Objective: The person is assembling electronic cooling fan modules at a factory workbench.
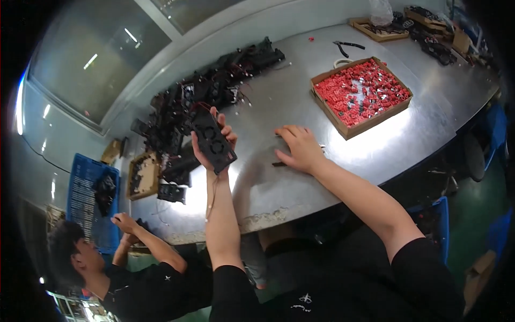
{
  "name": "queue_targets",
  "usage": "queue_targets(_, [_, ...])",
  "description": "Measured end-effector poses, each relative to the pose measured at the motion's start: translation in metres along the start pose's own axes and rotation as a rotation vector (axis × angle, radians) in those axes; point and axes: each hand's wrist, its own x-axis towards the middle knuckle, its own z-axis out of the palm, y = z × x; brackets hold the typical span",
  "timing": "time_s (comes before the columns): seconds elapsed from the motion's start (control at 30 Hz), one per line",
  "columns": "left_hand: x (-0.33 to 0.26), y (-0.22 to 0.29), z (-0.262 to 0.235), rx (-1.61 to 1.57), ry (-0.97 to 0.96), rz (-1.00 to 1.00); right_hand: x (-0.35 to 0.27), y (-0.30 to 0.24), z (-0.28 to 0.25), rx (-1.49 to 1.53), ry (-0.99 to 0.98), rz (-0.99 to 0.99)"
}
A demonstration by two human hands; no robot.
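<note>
My left hand (pixel 228 134) is closed around a black plastic housing (pixel 213 140) with round openings in its face, held up above the metal table. A thin wire hangs from the housing along my left wrist. My right hand (pixel 300 147) rests palm down on the table, thumb and fingers apart. Short dark ends of something (pixel 279 163) show beside its thumb and fingertips; the rest lies hidden under the hand. Right of it stands a shallow cardboard tray (pixel 351 130) full of small red parts.
Black housings with wires (pixel 212 88) are heaped along the wall. Black-handled pliers (pixel 347 47) and a pale ring (pixel 341 63) lie behind the tray. At left are a small cardboard box (pixel 131 185), a blue crate (pixel 80 185) and a co-worker's hands (pixel 126 225). Cardboard trays (pixel 375 36) stand far right.
</note>
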Motion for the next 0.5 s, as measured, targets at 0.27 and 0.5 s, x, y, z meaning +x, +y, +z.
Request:
queue_targets(0.27, [-0.010, 0.003, -0.011, 0.020, 0.007, -0.073, 0.003, 0.002, -0.027, 0.568, 0.025, 0.157])
queue_targets(0.5, [-0.007, -0.007, 0.001, 0.012, 0.012, -0.031, 0.016, 0.082, -0.158, -0.020, -0.021, 0.360])
